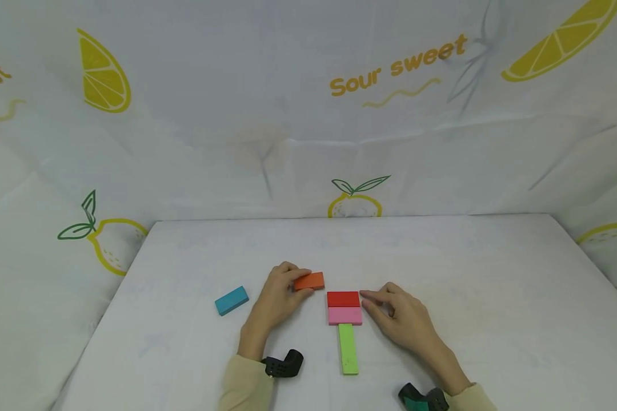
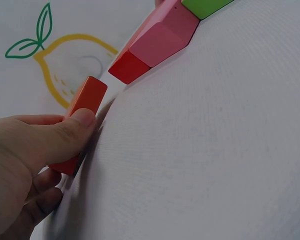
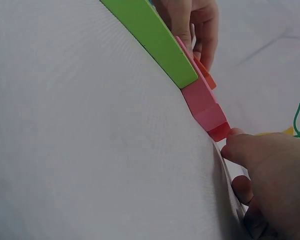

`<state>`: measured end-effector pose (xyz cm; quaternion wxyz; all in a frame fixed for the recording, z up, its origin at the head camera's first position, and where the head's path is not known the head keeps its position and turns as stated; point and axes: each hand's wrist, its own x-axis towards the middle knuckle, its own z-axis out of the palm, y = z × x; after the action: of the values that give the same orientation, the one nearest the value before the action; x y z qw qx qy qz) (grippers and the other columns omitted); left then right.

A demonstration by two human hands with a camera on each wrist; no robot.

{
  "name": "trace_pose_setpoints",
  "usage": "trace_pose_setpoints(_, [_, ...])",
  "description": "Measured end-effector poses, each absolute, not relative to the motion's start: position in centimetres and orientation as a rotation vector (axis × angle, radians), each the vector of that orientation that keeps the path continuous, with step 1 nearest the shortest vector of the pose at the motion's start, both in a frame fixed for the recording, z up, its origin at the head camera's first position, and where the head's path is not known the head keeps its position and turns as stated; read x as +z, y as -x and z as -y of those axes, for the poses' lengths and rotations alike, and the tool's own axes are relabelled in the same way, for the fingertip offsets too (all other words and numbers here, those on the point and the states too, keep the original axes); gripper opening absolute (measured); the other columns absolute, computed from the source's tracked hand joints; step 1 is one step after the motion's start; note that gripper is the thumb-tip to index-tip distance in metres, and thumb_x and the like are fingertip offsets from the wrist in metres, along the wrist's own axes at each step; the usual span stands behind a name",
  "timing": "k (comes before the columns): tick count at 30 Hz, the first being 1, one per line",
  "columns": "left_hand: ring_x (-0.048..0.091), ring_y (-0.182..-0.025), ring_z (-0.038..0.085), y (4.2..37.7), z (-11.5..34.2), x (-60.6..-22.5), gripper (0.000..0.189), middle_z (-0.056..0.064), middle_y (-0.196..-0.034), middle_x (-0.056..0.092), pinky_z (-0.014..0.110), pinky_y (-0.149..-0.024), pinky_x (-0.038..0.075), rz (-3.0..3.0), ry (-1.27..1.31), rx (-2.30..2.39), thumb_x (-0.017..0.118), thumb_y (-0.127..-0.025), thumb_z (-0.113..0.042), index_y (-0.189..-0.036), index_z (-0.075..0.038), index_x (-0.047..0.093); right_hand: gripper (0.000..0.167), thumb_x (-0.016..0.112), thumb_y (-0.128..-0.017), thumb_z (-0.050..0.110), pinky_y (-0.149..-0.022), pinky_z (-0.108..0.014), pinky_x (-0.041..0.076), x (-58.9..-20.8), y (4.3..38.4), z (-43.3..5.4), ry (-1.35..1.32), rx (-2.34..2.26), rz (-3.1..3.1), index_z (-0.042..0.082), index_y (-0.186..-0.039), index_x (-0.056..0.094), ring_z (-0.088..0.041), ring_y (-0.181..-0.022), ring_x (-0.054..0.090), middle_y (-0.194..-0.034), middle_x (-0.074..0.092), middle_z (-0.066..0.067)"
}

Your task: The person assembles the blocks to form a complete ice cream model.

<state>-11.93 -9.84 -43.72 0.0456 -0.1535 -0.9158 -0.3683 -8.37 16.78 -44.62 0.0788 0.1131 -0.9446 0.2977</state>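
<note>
My left hand (image 1: 277, 294) pinches an orange block (image 1: 310, 281) between thumb and fingers, up and left of a red block (image 1: 343, 299). The left wrist view shows the thumb pressed on the orange block (image 2: 90, 95), with a gap between it and the red block (image 2: 128, 67). The red block lies flush against a pink block (image 1: 345, 316), and a long green block (image 1: 348, 349) extends from the pink one toward me. My right hand (image 1: 403, 317) rests by the red block's right end, fingers loosely bent, fingertips at or very near that end.
A blue block (image 1: 232, 301) lies apart, left of my left hand. The white table (image 1: 493, 274) is backed by a white cloth (image 1: 211, 160) with printed lemons. Each wrist wears a black camera, the left camera (image 1: 284, 364) close to the tabletop.
</note>
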Motion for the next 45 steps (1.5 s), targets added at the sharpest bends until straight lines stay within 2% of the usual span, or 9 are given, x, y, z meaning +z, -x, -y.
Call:
trace_pose_setpoints(13, [0.056,-0.110,0.020,11.8,9.1,-43.7,0.036,0.008,-0.115,0.066,0.036,-0.094,0.056,2.843,0.473,-1.097,0.079,-0.089,-0.015,-0.125,-0.008,0.073,0.024,0.080,-0.087,0.023,-0.051,-0.018,0.030,-44.7,8.4,-16.8,-0.331,0.888,2.843,0.019,-0.111,0.081,0.000,-0.060,0.037,-0.074,0.051,0.012])
trace_pose_setpoints(27, [0.055,-0.107,0.018,11.8,9.0,-43.7,0.037,0.007,-0.114,0.065,0.034,-0.091,0.055,2.874,0.495,-1.096,0.078,-0.090,-0.015,-0.126,-0.008,0.072,0.025,0.080,-0.088,0.023,-0.052,-0.018,0.031,-44.7,8.5,-16.7,-0.329,0.879,2.854,0.020,-0.112,0.081,0.000,-0.061,0.037,-0.075,0.052,0.012])
trace_pose_setpoints(33, [0.054,-0.111,0.018,11.6,9.5,-44.2,0.047,0.006,-0.122,0.063,0.037,-0.094,0.056,2.894,0.459,-1.126,0.079,-0.089,-0.020,-0.134,-0.014,0.067,0.025,0.080,-0.088,0.025,-0.052,-0.018,0.031,-44.6,8.5,-16.6,-0.328,0.887,2.866,0.020,-0.113,0.080,-0.001,-0.061,0.037,-0.074,0.051,0.012])
trace_pose_setpoints(38, [0.057,-0.103,0.013,11.6,10.2,-44.7,0.053,0.002,-0.121,0.065,0.035,-0.092,0.055,2.827,0.412,-1.212,0.079,-0.088,-0.024,-0.138,-0.017,0.065,0.025,0.080,-0.088,0.025,-0.052,-0.018,0.031,-44.5,8.5,-16.5,-0.328,0.879,2.860,0.021,-0.113,0.080,-0.001,-0.061,0.037,-0.075,0.051,0.012])
trace_pose_setpoints(45, [0.062,-0.092,0.012,12.0,10.8,-45.2,0.038,0.003,-0.106,0.068,0.028,-0.088,0.057,2.703,0.341,-1.332,0.075,-0.088,-0.012,-0.125,-0.008,0.070,0.026,0.080,-0.088,0.024,-0.052,-0.018,0.031,-44.5,8.4,-16.7,-0.314,0.876,2.860,0.020,-0.113,0.080,-0.001,-0.060,0.037,-0.075,0.052,0.012])
